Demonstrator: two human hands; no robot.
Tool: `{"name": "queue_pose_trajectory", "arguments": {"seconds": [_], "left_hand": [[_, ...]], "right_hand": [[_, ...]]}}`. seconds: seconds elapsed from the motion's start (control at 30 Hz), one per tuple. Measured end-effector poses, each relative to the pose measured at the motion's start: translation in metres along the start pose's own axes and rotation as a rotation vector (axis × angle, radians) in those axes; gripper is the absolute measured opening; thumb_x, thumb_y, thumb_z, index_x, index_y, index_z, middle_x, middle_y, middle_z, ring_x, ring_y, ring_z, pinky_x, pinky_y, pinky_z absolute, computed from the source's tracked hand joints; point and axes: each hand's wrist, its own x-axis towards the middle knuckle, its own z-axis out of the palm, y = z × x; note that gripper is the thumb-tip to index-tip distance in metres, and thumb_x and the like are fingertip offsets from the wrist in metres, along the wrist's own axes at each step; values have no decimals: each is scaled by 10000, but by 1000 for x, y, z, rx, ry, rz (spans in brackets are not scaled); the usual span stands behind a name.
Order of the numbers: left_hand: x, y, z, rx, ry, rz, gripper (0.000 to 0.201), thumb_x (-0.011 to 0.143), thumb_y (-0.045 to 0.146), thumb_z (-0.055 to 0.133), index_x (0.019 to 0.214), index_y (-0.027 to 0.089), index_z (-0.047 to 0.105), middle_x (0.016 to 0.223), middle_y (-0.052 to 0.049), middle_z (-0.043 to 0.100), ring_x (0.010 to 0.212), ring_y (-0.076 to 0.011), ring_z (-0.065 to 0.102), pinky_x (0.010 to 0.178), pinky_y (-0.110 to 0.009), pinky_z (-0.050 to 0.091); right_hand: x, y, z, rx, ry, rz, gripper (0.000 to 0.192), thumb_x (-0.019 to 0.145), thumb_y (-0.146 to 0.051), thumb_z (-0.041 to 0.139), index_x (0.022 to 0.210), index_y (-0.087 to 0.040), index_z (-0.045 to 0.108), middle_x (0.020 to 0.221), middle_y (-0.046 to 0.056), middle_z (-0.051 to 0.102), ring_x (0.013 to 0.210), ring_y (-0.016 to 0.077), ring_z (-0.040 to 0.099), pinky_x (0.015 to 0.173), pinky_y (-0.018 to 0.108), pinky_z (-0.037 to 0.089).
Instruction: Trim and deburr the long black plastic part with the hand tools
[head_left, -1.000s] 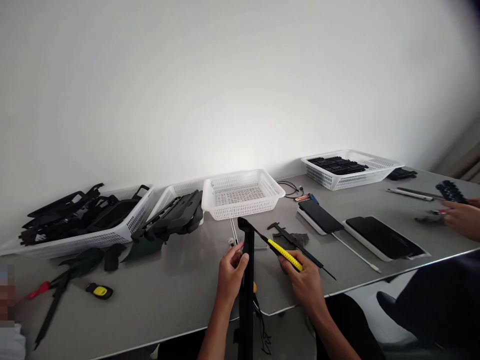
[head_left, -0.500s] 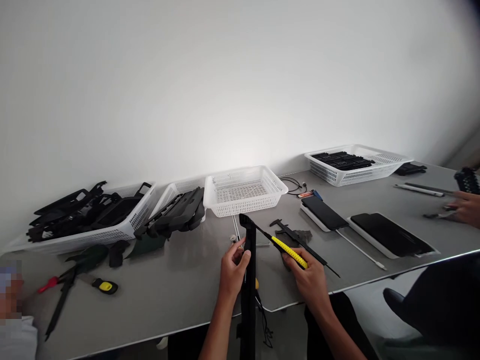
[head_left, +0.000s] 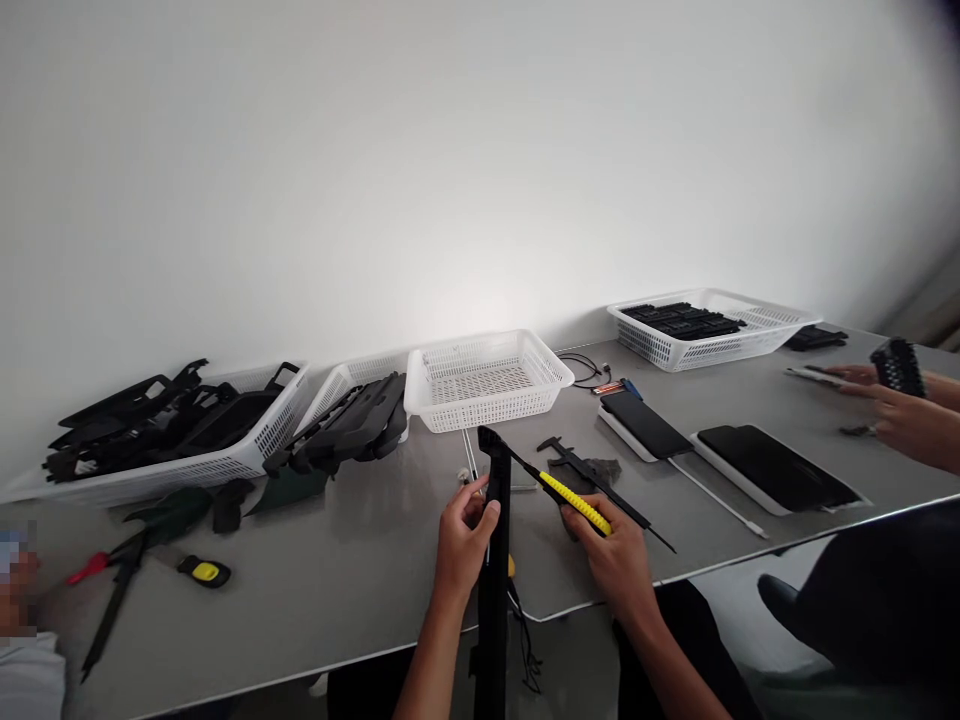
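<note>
My left hand (head_left: 463, 540) grips a long black plastic part (head_left: 495, 580) that stands on edge, its top end near the table's middle. My right hand (head_left: 613, 555) holds a yellow-handled tool (head_left: 574, 502) whose black tip touches the top end of that part. Both hands hover over the front edge of the grey table (head_left: 337, 580). A black caliper (head_left: 581, 468) lies just behind the tool.
An empty white basket (head_left: 487, 385) sits behind my hands; baskets with black parts (head_left: 172, 425) stand to the left and far right (head_left: 705, 325). Two dark tablets (head_left: 772, 480) lie on the right. Another person's hands (head_left: 900, 415) work at the right edge. A yellow tape measure (head_left: 204, 571) lies at left.
My hands, the black part and the tool have barely shifted. The other person's hands at the right edge have moved, and one now holds up a black object.
</note>
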Motion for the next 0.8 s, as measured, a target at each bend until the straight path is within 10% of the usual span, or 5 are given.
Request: {"name": "queue_pose_trajectory", "arguments": {"seconds": [0.8], "left_hand": [[2, -5, 0, 4, 11, -27, 489, 858, 456, 781, 1259, 176, 795, 994, -78, 786, 889, -211, 739, 773, -291, 584]], "right_hand": [[-3, 0, 2, -43, 31, -51, 407, 808, -583, 703, 811, -177, 729, 678, 8, 608, 634, 158, 487, 594, 261, 367]]}}
